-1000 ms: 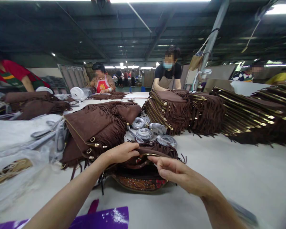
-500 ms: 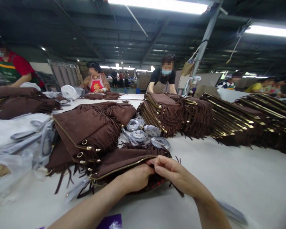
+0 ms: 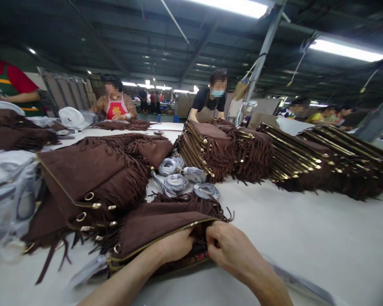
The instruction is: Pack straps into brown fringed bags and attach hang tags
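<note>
The bag's zip (image 3: 185, 227) could scrape the left hand (image 3: 177, 246), fingers hidden inside the bag (image 3: 153, 222), if the right hand (image 3: 226, 246), curled, grip unclear, tugs.

Head-worn view, forward and down across the table (image 3: 274, 229), close above the bag (image 3: 156, 225).

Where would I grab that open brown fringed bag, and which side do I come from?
Probably the upper zipper edge of the fringed bag, above the left hand, coming from the near side. That edge is a thin raised lip and the opening faces the person, so a thumb could rest on top with fingers tucked inside. The right end looks worse: the right hand is there.
</note>
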{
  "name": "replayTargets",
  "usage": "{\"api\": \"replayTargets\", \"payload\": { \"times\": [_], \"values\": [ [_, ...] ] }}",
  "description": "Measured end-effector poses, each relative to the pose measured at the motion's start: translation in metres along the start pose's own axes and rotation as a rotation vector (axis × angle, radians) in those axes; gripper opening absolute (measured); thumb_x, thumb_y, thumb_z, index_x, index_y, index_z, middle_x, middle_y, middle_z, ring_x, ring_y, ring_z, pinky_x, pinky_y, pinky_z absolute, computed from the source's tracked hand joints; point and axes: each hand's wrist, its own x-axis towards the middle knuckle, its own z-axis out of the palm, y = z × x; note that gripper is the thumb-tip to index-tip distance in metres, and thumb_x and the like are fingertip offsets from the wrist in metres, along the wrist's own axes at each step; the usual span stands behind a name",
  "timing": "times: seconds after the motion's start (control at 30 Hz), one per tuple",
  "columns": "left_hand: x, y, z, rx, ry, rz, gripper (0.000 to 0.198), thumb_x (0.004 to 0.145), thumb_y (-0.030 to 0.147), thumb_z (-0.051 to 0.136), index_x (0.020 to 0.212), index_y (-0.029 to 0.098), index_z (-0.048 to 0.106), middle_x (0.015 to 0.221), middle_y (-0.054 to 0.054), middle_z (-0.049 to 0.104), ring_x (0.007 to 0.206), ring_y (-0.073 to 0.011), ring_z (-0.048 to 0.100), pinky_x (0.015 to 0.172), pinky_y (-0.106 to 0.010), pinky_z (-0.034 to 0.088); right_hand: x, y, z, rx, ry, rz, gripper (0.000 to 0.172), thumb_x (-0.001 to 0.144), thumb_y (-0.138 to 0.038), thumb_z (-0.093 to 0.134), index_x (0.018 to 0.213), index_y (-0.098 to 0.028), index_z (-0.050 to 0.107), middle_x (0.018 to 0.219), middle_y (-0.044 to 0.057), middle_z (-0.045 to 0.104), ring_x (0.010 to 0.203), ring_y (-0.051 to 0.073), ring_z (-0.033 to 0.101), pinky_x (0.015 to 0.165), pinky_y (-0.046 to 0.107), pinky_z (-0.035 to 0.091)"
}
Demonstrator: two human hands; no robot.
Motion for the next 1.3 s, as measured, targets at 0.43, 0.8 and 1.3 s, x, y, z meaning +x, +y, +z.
{"api": "replayTargets", "payload": {
  "times": [0.43, 0.8, 1.3],
  "values": [
    [-0.003, 0.013, 0.008, 0.060, 0.045, 0.061, 0.039, 0.086, 0.019, 0.047, 0.123, 0.020, 0.060, 0.135, -0.008, 0.060, 0.126, -0.0259, 0.051, 0.114, -0.041, 0.034, 0.004, 0.010, -0.007, 0.190, 0.023, -0.019, 0.019, 0.066, -0.002, 0.046, 0.058, -0.019, 0.041, 0.058, -0.004, 0.048, 0.059, 0.013, 0.044, 0.054, 0.025, 0.025],
    [0.004, 0.013, 0.006, 0.253, -0.008, 0.082, 0.037, 0.086, 0.013, 0.038, 0.110, 0.014, 0.067, 0.113, -0.015, 0.070, 0.106, -0.0296, 0.064, 0.101, -0.041, 0.045, 0.005, 0.008, -0.003, 0.162, -0.003, -0.016, 0.015, 0.065, -0.005, 0.048, 0.057, -0.017, 0.048, 0.059, -0.003, 0.052, 0.061, 0.013, 0.048, 0.057, 0.024, 0.028],
    [0.006, -0.005, 0.001, -0.082, -0.009, -0.087, 0.030, 0.084, 0.017, 0.042, 0.097, 0.015, 0.069, 0.105, -0.008, 0.072, 0.103, -0.0228, 0.063, 0.100, -0.036, 0.043, 0.011, -0.007, 0.014, -0.183, 0.063, 0.088, 0.018, 0.080, -0.012, 0.052, 0.078, -0.020, 0.068, 0.088, 0.006, 0.069, 0.087, 0.022, 0.063, 0.066, 0.030, 0.032]
  ]
}}
